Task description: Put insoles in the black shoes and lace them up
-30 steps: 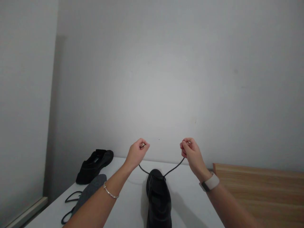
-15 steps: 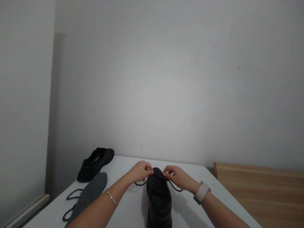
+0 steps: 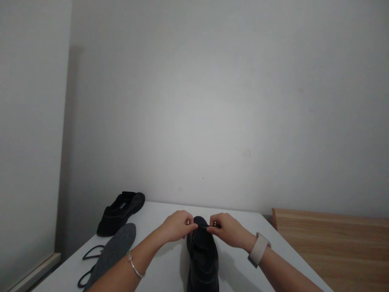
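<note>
A black shoe stands on the white table in front of me, its toe pointing away. Over its front part, a dark shoelace runs between my two hands. My left hand pinches it on the left side of the toe, thumb against fingers. On the right side, my right hand is closed on the lace too, fingers curled in. Both hands sit just above the shoe. The lace's ends are hidden by my fingers.
A second black shoe rests at the table's far left corner. Nearer lie a grey insole, partly behind my left forearm, and a loose black lace. A wooden board stands at right; a wall rises behind.
My hands have closed more tightly on the lace, which now spans straight across the shoe. The loose lace lengths that hung beside each hand no longer show. The view has shifted slightly.
</note>
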Demonstrator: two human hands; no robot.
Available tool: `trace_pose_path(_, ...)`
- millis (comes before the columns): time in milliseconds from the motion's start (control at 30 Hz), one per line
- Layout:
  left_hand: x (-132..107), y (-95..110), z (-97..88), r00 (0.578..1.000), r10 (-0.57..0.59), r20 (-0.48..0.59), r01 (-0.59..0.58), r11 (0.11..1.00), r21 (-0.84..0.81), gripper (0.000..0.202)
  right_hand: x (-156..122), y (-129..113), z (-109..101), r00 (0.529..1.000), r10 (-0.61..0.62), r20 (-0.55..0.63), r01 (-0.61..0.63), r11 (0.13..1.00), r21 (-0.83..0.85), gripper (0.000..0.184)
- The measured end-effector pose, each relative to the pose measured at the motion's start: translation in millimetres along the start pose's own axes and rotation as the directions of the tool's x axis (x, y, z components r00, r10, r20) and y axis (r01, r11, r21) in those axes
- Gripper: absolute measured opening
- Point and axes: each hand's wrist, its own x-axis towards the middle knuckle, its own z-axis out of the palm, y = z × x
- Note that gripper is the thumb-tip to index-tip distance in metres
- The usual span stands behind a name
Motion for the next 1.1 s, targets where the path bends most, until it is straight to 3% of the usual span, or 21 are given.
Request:
trace_pose_path(67,-1,-1,2.8,0.998,0.024,-0.054,-0.026,0.999,-0.044,0.032,-1,0,3,0.999,0.011,-0.039,-0.008,0.996,0.088,0.02)
trace_pose_path(133,-2,-4,8.0,0.998,0.01,-0.069,-0.021,0.987,-0.16,0.031,-1,2,8,0.997,0.073,0.011,-0.073,0.961,0.265,0.02)
trace_pose_path(233,-4,-7,16.5,0.997,-0.061,0.05,0.077,0.891,-0.448,0.033,-4,2,11,0.973,0.146,0.176,-0.22,0.809,0.545,0.022)
trace_pose_path(333,-6,-6,20.5,0.981,-0.091,0.172,0.184,0.732,-0.657,0.035,-7,-1,9,0.969,0.106,0.222,-0.233,0.681,0.694,0.024)
trace_pose_path(567,-10,-6,14.0,0.964,0.051,0.261,0.196,0.53,-0.825,0.031,-10,3,2,0.962,0.009,0.273,-0.234,0.543,0.807,0.027)
trace_pose_path(800,-14,-20,9.1,0.952,0.159,0.262,0.186,0.38,-0.906,0.026,-13,12,2,0.949,0.048,0.311,-0.297,0.468,0.832,0.028)
trace_pose_path(967,-15,-17,8.6,0.946,0.167,0.278,0.19,0.41,-0.892,0.028,-16,13,3,0.957,0.011,0.291,-0.267,0.437,0.859,0.027)
trace_pose_path(1100,-15,-6,1.6,0.955,0.097,0.28,0.174,0.582,-0.794,0.032,-16,11,1,0.964,0.026,0.264,-0.237,0.53,0.814,0.033)
